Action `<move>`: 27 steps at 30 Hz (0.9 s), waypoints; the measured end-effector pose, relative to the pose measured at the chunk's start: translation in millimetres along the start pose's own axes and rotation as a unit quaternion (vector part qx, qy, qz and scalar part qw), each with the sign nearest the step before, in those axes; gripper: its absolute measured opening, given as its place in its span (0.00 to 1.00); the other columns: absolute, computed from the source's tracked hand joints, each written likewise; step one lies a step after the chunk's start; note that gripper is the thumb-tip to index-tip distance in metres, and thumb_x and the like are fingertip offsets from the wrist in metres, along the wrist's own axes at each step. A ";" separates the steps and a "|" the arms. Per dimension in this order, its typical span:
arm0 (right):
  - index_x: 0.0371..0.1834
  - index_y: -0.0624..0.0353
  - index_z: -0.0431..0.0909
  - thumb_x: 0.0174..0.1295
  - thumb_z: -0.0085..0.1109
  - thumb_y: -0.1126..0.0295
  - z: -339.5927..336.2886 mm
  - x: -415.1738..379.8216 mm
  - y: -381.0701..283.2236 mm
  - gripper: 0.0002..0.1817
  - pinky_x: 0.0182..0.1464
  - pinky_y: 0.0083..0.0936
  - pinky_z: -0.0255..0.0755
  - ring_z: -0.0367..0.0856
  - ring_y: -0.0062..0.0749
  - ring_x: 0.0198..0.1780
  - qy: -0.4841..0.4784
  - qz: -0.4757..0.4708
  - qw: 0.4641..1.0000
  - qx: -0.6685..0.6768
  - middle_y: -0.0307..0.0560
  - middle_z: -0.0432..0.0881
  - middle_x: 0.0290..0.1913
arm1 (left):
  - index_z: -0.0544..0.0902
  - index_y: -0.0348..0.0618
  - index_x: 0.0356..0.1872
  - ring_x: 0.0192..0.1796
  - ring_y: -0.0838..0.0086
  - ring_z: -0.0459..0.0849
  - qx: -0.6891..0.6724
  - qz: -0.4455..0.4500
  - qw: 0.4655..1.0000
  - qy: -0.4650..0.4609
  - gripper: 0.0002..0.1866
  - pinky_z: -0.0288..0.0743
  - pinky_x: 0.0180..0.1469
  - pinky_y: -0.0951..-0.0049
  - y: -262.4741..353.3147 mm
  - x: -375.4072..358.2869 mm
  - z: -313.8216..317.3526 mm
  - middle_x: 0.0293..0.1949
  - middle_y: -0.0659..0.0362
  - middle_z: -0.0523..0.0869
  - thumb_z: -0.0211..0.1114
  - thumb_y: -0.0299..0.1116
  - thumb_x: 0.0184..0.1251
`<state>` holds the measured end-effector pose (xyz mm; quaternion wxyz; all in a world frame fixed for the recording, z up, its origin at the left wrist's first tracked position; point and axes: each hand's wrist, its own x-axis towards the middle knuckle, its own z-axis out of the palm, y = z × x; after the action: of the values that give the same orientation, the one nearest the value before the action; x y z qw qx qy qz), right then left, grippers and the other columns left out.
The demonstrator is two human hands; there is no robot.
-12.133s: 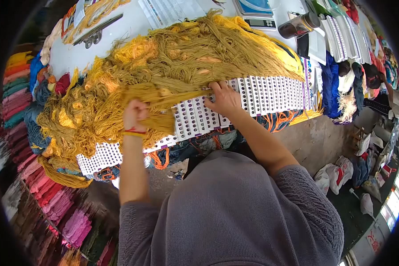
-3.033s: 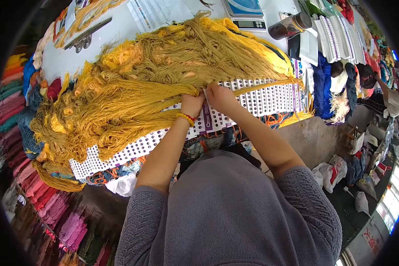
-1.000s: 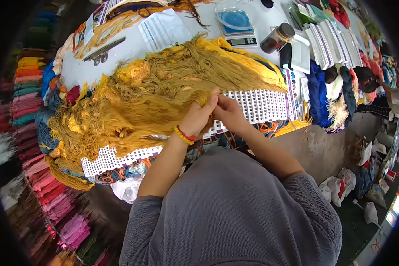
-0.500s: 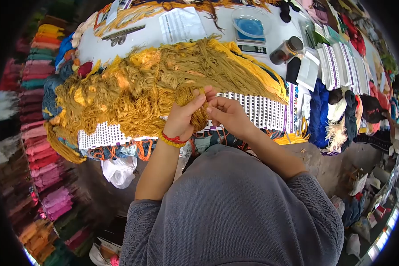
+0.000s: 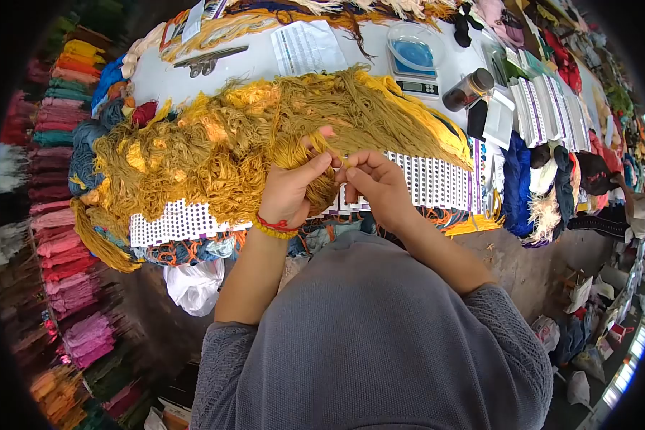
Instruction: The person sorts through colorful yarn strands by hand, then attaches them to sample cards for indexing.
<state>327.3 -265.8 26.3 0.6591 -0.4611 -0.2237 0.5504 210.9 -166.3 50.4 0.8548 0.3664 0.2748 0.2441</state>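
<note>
My left hand (image 5: 294, 188), with a red cord and a yellow band at the wrist, is wrapped round a bundle of golden yarn (image 5: 292, 152). Close to its right, my right hand (image 5: 381, 188) pinches thumb and forefinger together on a bit of yellow yarn (image 5: 347, 163). Just beyond both hands lies a wide heap of olive and golden yarn (image 5: 229, 136). White cards with rows of dark dots (image 5: 437, 184) show under the heap's near edge.
A scale (image 5: 417, 87) with a clear round lid, a dark-capped jar (image 5: 469, 89), a metal clip (image 5: 209, 62) and a printed sheet (image 5: 308, 49) lie beyond the heap. Blue yarn (image 5: 514, 183) hangs at the right; scissors (image 5: 493, 204) are near it. A white bag (image 5: 193, 287) hangs below.
My hands have shifted slightly, with the right hand a little farther to the right and its fingertips now on yellow yarn. The view has moved a little.
</note>
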 end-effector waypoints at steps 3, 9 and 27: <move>0.36 0.61 0.69 0.60 0.48 0.74 9.8 -1.5 1.8 0.04 0.26 0.15 0.67 0.72 0.18 0.22 -0.008 0.017 1.000 0.000 0.41 0.77 0.28 | 0.69 0.34 0.53 0.35 0.76 0.77 0.018 0.021 1.000 0.006 0.20 0.72 0.38 0.76 4.7 -4.9 -1.8 0.35 0.58 0.79 0.57 0.23 0.58; 0.31 0.61 0.70 0.61 0.48 0.70 26.8 -8.7 3.1 0.06 0.25 0.15 0.66 0.71 0.19 0.20 0.020 0.018 1.000 0.009 0.41 0.76 0.26 | 0.72 0.33 0.50 0.31 0.79 0.76 0.019 0.042 0.999 0.001 0.18 0.71 0.36 0.81 11.5 -13.6 -6.8 0.31 0.60 0.79 0.59 0.22 0.57; 0.34 0.62 0.75 0.58 0.54 0.69 47.3 -16.8 -2.4 0.08 0.19 0.10 0.58 0.64 0.11 0.18 0.123 -0.011 0.992 -0.035 0.33 0.77 0.25 | 0.70 0.33 0.52 0.42 0.75 0.77 0.022 -0.098 0.993 -0.067 0.27 0.72 0.40 0.75 17.7 -26.5 -19.2 0.43 0.55 0.79 0.40 0.48 0.69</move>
<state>285.7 -264.3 54.3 0.6710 -0.5457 -0.1653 0.4740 175.3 -162.4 60.4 0.8828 0.3718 0.2572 0.1278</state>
